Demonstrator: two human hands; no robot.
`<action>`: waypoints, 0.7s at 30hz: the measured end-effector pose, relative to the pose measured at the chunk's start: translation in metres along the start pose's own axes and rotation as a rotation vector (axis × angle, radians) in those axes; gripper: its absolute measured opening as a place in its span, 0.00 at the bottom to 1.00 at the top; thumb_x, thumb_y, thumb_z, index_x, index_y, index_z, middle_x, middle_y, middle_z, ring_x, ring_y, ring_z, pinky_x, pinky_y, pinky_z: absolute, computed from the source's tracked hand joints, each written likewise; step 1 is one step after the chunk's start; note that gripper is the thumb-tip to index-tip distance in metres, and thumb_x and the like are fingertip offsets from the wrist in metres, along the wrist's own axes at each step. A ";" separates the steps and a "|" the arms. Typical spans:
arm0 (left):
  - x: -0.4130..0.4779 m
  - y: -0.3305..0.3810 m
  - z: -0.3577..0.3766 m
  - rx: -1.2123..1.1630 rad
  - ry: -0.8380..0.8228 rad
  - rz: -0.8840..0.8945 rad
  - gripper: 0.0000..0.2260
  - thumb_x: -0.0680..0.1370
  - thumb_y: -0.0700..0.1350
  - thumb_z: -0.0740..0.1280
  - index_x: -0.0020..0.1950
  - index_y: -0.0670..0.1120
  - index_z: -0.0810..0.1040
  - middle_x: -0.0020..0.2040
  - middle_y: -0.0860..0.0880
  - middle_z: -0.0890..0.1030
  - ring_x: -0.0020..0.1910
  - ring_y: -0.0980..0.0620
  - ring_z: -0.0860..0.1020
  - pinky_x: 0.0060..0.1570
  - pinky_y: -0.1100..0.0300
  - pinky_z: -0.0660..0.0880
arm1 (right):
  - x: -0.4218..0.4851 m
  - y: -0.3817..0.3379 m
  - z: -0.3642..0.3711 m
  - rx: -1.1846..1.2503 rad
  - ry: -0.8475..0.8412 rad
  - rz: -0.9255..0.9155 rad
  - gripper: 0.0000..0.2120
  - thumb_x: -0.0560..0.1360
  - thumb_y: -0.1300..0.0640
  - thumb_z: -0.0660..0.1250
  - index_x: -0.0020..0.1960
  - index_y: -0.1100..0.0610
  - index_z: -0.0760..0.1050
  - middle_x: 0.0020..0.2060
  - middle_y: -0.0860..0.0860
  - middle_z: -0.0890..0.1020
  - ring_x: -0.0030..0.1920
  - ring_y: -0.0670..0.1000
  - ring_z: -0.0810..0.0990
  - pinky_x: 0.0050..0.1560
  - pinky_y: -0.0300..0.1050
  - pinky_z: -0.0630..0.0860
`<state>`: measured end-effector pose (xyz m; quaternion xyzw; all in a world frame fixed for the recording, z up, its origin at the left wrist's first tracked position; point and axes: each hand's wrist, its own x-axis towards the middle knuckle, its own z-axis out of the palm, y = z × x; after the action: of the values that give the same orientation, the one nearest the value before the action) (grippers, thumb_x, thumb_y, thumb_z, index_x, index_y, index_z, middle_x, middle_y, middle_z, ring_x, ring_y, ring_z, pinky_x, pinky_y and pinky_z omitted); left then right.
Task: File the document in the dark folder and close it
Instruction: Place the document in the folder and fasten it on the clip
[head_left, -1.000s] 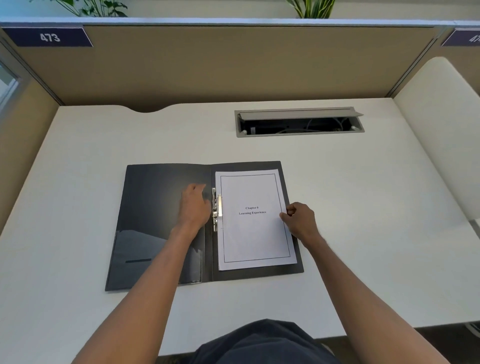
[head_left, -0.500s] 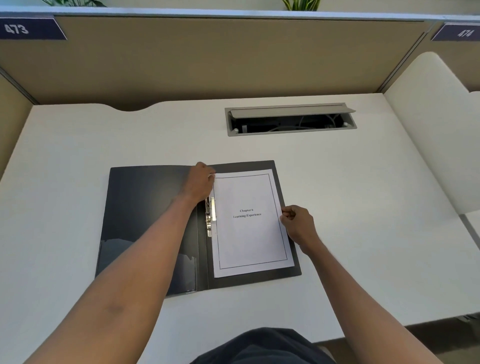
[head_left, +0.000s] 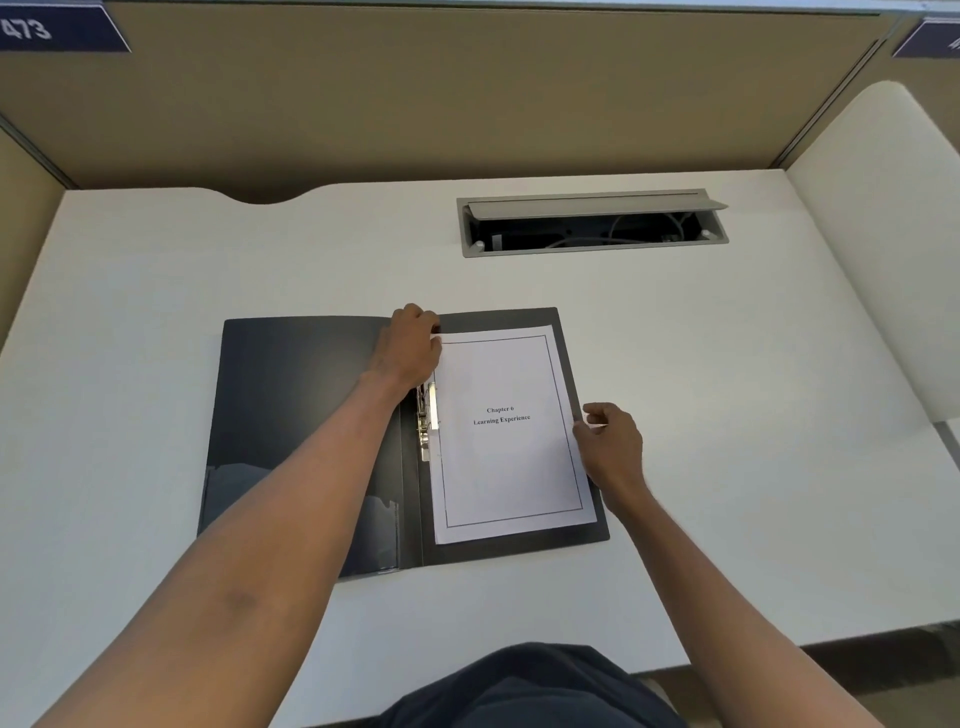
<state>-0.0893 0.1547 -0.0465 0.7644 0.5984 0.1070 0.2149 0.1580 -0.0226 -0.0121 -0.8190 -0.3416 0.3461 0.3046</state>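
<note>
The dark folder (head_left: 291, 415) lies open flat on the white desk (head_left: 156, 260). A white document (head_left: 511, 467) titled "Chapter 6 Learning Experience" rests on its right half, beside the metal clip (head_left: 427, 421) at the spine. My left hand (head_left: 410, 348) sits at the top of the spine, fingers curled on the document's upper left corner. My right hand (head_left: 613, 447) pinches the document's right edge at mid-height.
A grey cable hatch (head_left: 592, 221) is open in the desk behind the folder. Tan partition walls (head_left: 415, 104) close off the back and left. A white curved panel (head_left: 883, 234) stands at the right. The desk's front edge is near my body.
My left hand has moved from the middle of the spine, by the clip, up to the document's top left corner. My right hand has stayed on the right edge.
</note>
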 end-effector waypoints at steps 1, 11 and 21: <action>0.001 0.003 0.000 0.027 0.015 0.012 0.13 0.80 0.42 0.63 0.63 0.43 0.79 0.63 0.42 0.77 0.63 0.42 0.74 0.59 0.46 0.74 | -0.009 -0.001 -0.001 0.050 0.017 0.031 0.12 0.77 0.61 0.65 0.59 0.57 0.78 0.52 0.50 0.80 0.45 0.46 0.78 0.41 0.33 0.71; 0.012 0.037 0.014 0.151 -0.075 0.202 0.18 0.81 0.41 0.60 0.70 0.42 0.76 0.67 0.43 0.75 0.67 0.43 0.71 0.68 0.49 0.63 | -0.106 0.022 0.012 0.856 -0.323 0.853 0.10 0.81 0.66 0.60 0.58 0.69 0.76 0.53 0.64 0.81 0.57 0.61 0.80 0.62 0.52 0.77; 0.024 0.049 0.016 0.180 -0.182 0.156 0.18 0.80 0.39 0.59 0.69 0.40 0.76 0.66 0.41 0.74 0.66 0.41 0.72 0.63 0.47 0.72 | -0.118 0.019 0.021 0.842 -0.295 0.916 0.10 0.81 0.69 0.58 0.60 0.69 0.73 0.57 0.66 0.79 0.60 0.63 0.79 0.69 0.56 0.74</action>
<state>-0.0339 0.1647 -0.0410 0.8314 0.5223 -0.0005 0.1897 0.0856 -0.1192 0.0044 -0.6360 0.1701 0.6548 0.3713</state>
